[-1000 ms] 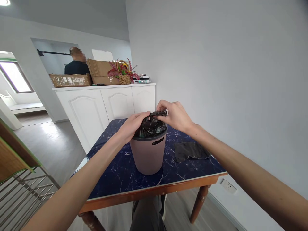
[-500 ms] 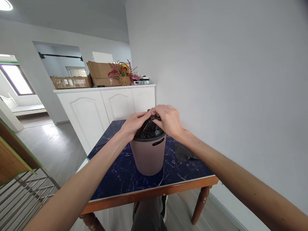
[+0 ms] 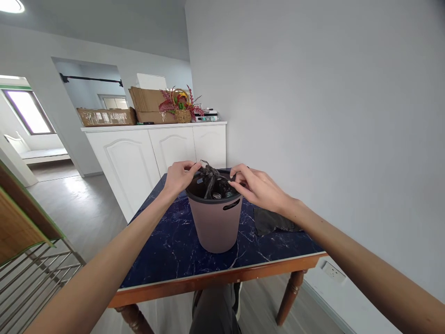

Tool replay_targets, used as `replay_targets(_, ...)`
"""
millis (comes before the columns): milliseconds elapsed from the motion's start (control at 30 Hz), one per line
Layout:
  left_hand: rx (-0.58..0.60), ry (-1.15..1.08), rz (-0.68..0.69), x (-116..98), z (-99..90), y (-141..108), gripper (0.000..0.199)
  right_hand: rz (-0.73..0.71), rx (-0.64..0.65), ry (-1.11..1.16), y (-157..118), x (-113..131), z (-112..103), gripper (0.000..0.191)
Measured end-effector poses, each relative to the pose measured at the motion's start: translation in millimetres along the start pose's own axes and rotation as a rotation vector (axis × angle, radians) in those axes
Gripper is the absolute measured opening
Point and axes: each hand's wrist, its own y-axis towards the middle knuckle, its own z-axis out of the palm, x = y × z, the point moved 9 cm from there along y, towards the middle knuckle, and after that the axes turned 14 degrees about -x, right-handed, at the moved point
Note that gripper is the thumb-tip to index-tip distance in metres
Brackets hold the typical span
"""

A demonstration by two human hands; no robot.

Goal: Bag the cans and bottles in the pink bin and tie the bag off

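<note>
Bag: black plastic, inside the bin [image 3: 216,227], its gathered top [image 3: 210,177] pulled up into a twisted band that runs between the two hands at rim height; loose folds hang below the band into the bin.
Left hand: at the bin's far left rim; the grip is closed to a pinch, thumb and forefinger on the left end of the bag's top, palm facing in. [image 3: 180,177]
Right hand [image 3: 257,187]: at the bin's right rim; the grip is nearly closed, thumb and forefinger tips at the right end of the bag's top, the other fingers curled.
Bin: pinkish, with a dark rim and a slot below it; upright on the table [image 3: 167,260], near the front edge and about midway between the front corners.
In the bin: beside the bag's folds, a small round shiny thing [image 3: 216,195], too small to name.
Black sheet [image 3: 271,221]: thin, lying flat on the table to the right of the bin, toward the right edge, partly hidden by the right forearm.
Table: dark blue marbled top, wooden edge and turned legs.
Beyond the table: a white cabinet [image 3: 129,155] bearing cardboard boxes [image 3: 151,103] and a wicker basket [image 3: 182,116] of flowers.
Left of the table: a metal rack [image 3: 41,269].
Right of the table: a socket [image 3: 333,271] low on the wall.
</note>
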Motion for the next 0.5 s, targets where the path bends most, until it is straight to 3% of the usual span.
replay_targets(167,0.034,0.022,-0.055,28,2.5,2,0.048,0.175,0.079,0.111,-20,-12,-3,0.011)
replay_targets(500,-0.054,0.010,-0.110,47,-13.4,8,0.044,0.364,0.088,0.151,-26,-33,-11,0.021)
